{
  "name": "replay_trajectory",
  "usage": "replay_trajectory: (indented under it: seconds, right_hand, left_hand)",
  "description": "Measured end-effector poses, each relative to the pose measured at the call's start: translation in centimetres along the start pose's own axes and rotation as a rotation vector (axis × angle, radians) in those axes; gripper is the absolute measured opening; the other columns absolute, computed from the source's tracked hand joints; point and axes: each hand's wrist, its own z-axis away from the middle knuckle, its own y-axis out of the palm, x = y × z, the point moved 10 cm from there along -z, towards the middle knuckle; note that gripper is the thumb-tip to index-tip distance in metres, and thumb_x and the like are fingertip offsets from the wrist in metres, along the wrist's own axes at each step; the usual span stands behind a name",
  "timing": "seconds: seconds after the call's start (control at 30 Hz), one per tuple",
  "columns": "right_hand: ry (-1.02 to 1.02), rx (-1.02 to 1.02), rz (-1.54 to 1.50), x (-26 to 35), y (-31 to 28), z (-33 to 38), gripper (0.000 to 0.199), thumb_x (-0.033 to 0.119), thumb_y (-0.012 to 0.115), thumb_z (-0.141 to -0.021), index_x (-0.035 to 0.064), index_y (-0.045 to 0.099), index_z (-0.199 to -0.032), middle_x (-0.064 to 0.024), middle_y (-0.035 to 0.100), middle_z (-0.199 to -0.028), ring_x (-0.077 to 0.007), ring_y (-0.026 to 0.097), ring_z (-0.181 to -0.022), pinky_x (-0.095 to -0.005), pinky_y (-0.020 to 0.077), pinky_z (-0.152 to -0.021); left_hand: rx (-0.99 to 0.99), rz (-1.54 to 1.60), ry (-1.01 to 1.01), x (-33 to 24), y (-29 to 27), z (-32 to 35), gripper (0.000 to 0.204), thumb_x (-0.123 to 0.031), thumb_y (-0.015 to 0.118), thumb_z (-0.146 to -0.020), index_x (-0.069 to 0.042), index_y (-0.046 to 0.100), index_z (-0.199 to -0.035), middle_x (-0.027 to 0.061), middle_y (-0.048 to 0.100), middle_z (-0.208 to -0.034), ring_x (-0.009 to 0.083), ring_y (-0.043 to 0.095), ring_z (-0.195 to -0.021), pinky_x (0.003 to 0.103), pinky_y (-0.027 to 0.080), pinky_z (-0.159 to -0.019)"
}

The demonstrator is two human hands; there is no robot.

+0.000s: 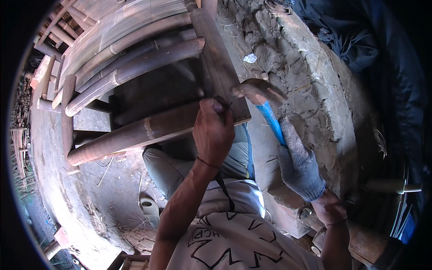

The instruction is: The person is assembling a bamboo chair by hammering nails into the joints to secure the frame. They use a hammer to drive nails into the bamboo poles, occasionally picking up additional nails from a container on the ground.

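Observation:
My bare left hand is closed at the near corner of a bamboo frame, its thumb and fingers pressed together around a thin dark nail-like piece, mostly hidden. Just right of it is the metal head of a claw hammer, slightly blurred, beside the dark bamboo post. In a grey knit glove, my right hand grips the hammer's blue handle. The thick bamboo rail runs left from my left hand and meets the post at that corner.
A slatted bamboo surface spans the far side of the frame. Rough lumpy earth or concrete lies to the right, with a crumpled shiny scrap on it. Dark cloth hangs far right. A pale shoe shows lower left.

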Motion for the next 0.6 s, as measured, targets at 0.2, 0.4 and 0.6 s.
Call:
replay_trajectory:
  seconds: [0.2, 0.4, 0.6]
  right_hand:
    - [0.051, 0.135, 0.237, -0.6, 0.2, -1.3, 0.058, 0.014, 0.058, -0.096, 0.0188, 0.037, -0.15, -0.018, 0.066, -0.1, -0.0388, 0.066, -0.068, -0.0484, 0.0546, -0.058]
    - [0.058, 0.041, 0.097, -0.4, -0.2, -0.3, 0.053, 0.011, 0.055, -0.097, 0.0116, 0.039, -0.148, -0.026, 0.061, -0.123, -0.0393, 0.067, -0.101, -0.0465, 0.056, -0.081]
    - [0.038, -0.124, -0.056, -1.0, -2.4, -0.7, 0.05, 0.01, 0.055, -0.098, 0.0069, 0.041, -0.146, -0.0255, 0.062, -0.123, -0.038, 0.067, -0.103, -0.04, 0.0552, -0.082]
  left_hand:
    - [0.035, -0.014, 0.041, -0.8, -0.1, -0.5, 0.029, -0.005, 0.066, -0.083, -0.003, 0.044, -0.101, 0.0174, 0.061, -0.084, 0.0392, 0.061, -0.079, 0.048, 0.048, -0.068]
    - [0.049, -0.022, 0.047, -1.1, 0.0, -0.6, 0.029, -0.004, 0.067, -0.082, -0.003, 0.045, -0.101, 0.0175, 0.061, -0.085, 0.0392, 0.062, -0.08, 0.048, 0.048, -0.07]
    - [0.132, -0.029, 0.17, -1.1, 0.4, -1.4, 0.025, -0.005, 0.065, -0.082, -0.001, 0.049, -0.102, 0.0188, 0.062, -0.085, 0.0395, 0.062, -0.081, 0.049, 0.049, -0.073]
